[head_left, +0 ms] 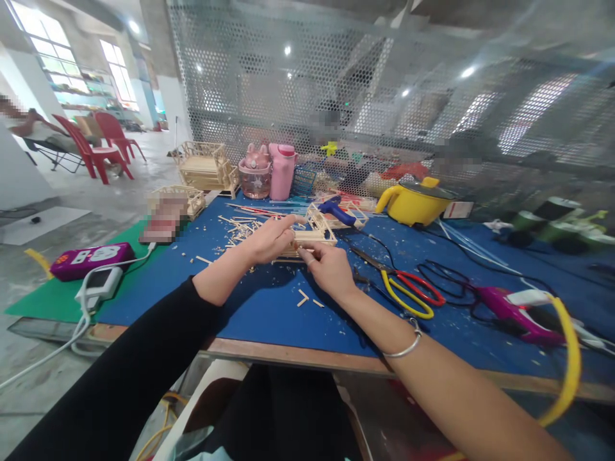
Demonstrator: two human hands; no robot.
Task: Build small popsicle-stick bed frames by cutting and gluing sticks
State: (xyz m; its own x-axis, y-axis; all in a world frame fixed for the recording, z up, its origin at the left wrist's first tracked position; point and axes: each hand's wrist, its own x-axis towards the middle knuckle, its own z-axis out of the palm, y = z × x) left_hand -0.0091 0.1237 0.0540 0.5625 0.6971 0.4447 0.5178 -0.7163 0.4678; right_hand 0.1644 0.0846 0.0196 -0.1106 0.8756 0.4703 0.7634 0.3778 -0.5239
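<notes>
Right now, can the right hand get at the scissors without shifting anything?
Probably yes. The right hand holds the wooden stick frame with the left hand; the scissors lie just to its right on the blue mat, nothing between. It would have to let go first.

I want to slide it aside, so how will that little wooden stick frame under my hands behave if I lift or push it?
The stick frame looks light, being thin open sticks. It is probably fragile: the slender members may snap or come apart under a squeeze. Pushed on the blue mat, it should slide rather than roll, since it lies flat between the left hand and right hand.
</notes>
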